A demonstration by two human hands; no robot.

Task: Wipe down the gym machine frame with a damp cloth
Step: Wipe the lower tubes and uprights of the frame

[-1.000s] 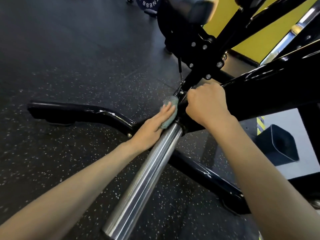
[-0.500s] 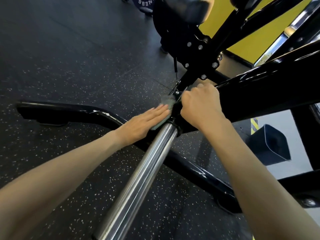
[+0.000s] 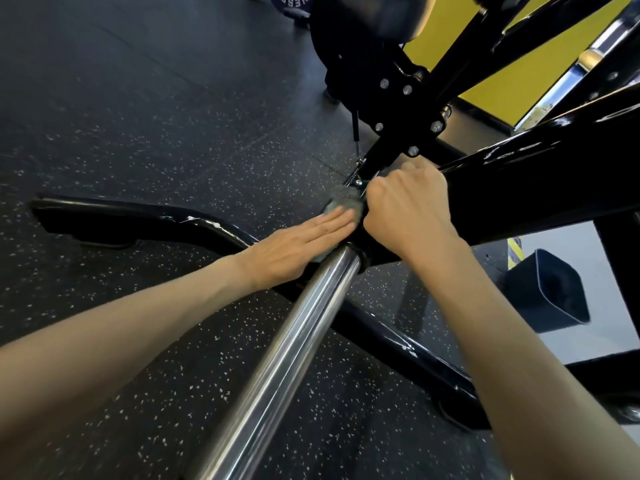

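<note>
Head view: the person looks down along both bare forearms to a junction of the black gym machine frame point(image 3: 536, 188). A long chrome bar point(image 3: 277, 358) runs from the lower edge of the picture up to this junction and ends in a black collar of the frame.

The left hand point(image 3: 298, 247) lies flat, its fingers straight and together. It presses a grey-green cloth point(image 3: 341, 200) on the frame just above the end of the chrome bar, so its grip is apart, not closed round anything. The cloth is mostly under the fingers. A crumpled part shows beyond the fingertips, and a small edge shows under the palm, against the bar.

The right hand point(image 3: 408, 213) is just beside the left one, almost touching the cloth. Its fingers are curled into a fist on the end of the thick black beam. The knuckles hide what is inside, so I cannot tell if this grip is clamped on a part of the frame or holds nothing.

Behind the hands, a plate of the frame carries several silver bolts point(image 3: 384, 83). A curved black base leg point(image 3: 138, 216) lies on the dark speckled floor point(image 3: 138, 98) and passes under the left wrist. On the right a dark bin point(image 3: 550, 289) stands on a pale floor area. A yellow wall point(image 3: 485, 64) shows at the top right.
</note>
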